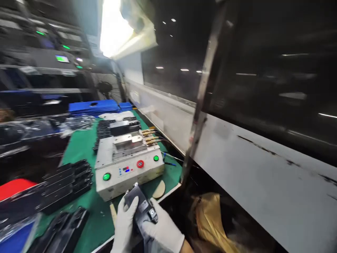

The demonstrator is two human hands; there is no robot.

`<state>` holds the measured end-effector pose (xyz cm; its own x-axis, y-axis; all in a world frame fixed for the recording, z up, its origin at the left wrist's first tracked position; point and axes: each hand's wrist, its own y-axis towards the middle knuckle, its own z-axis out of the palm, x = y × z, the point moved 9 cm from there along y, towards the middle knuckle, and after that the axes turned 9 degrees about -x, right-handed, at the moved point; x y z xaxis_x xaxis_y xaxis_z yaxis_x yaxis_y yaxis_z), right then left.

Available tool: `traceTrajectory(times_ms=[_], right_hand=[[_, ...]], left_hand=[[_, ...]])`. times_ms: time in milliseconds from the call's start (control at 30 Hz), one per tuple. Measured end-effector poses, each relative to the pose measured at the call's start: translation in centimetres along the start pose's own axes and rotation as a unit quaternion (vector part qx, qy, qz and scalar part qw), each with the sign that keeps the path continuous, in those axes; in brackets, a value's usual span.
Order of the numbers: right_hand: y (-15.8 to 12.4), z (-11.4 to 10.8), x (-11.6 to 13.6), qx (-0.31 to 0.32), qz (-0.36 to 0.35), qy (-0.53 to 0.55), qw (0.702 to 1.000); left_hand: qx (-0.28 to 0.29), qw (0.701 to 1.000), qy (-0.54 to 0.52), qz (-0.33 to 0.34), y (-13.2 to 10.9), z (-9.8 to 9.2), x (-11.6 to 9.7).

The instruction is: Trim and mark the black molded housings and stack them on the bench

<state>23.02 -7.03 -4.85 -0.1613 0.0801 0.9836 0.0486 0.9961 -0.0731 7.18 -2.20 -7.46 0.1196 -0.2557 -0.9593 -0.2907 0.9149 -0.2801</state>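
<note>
My two hands in white gloves, low centre of view, both closed on a small dark part point(141, 206). The left hand point(125, 226) wraps its near side, thumb up along the edge. The right hand point(163, 232) cups it from below and the right, fingers point(154, 225) curled and pressed together against it. Neither hand is spread or empty. The part sits between my palms, tilted w/ its top end pointing away from me, prob. held two-handed to keep it steady. Just beyond my fingertips is a grey box point(129, 167) w/ two green buttons, a red one and a small lit display on its front. Metal blocks sit on its top and cables leave its right side. The box stands on a green mat point(81, 147), front panel toward me, so the buttons are near my hands. To the right of my fingers a tan disc point(159, 189) lies flat on the mat by the box corner. To the left of my fingers are stacked black trays point(65, 181), w/ more beyond the box. To the right and below bench level is a crumpled yellow bag point(210, 219), and above it a long grey wall point(250, 158) w/ dark glass. Hard to make out: the view is motion-blurred, part details are unreadable, my palms hide its lower half, my wrists are cut off at the bottom edge, and the far shelves are just smears and green lights.
</note>
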Motion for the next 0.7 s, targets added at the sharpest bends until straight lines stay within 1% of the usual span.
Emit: traceTrajectory(times_ms=[33,67,100,133,167,200,233,267,300,333,400,467,567,700], right_hand=[[1.3,-0.5,2.1,-0.005,-0.027,-0.023,0.999],[2.9,-1.3,4.8,-0.007,-0.069,-0.061,0.996],[4.8,-2.1,8.3,-0.004,-0.131,-0.111,0.985],[6.8,-2.7,12.2,0.007,-0.207,-0.161,0.965],[8.7,-2.9,16.1,0.025,-0.284,-0.214,0.934],[10.8,-2.8,19.7,0.038,-0.347,-0.269,0.898],[13.1,-2.6,22.6,0.039,-0.386,-0.328,0.862],[15.5,-2.1,25.0,0.036,-0.407,-0.386,0.827],[18.0,-1.5,26.8,0.031,-0.412,-0.443,0.796],[20.3,-0.8,28.0,0.033,-0.404,-0.492,0.771],[24.1,0.6,29.0,0.053,-0.378,-0.552,0.741],[26.4,1.5,29.1,0.074,-0.366,-0.571,0.731],[27.7,1.9,28.3,0.083,-0.371,-0.575,0.725],[28.2,2.5,26.5,0.074,-0.374,-0.578,0.722]], left_hand=[[0.004,0.999,-0.039,0.017,0.8,0.2,-2.3],[0.014,0.996,-0.07,0.05,1.8,0.3,-5.1],[0.037,0.991,-0.086,0.098,2.8,0.4,-8.4],[0.043,0.984,-0.071,0.159,3.8,0.3,-12.1],[0.021,0.972,-0.034,0.233,4.9,-0.2,-15.9],[0.004,0.952,0.005,0.305,5.8,-0.4,-19.7],[0.002,0.942,0.01,0.336,7.1,-0.3,-22.7],[0.003,0.935,0.011,0.356,8.6,0.1,-25.4],[0.003,0.93,0.018,0.366,10.2,0.7,-27.5],[-0.002,0.928,0.026,0.37,11.8,1.4,-29.3],[-0.018,0.93,0.043,0.364,14.9,2.7,-31.4],[-0.03,0.933,0.06,0.354,17.1,3.7,-32.2],[-0.035,0.932,0.077,0.353,18.6,4.1,-31.9],[-0.038,0.931,0.091,0.35,19.3,3.7,-30.0]])
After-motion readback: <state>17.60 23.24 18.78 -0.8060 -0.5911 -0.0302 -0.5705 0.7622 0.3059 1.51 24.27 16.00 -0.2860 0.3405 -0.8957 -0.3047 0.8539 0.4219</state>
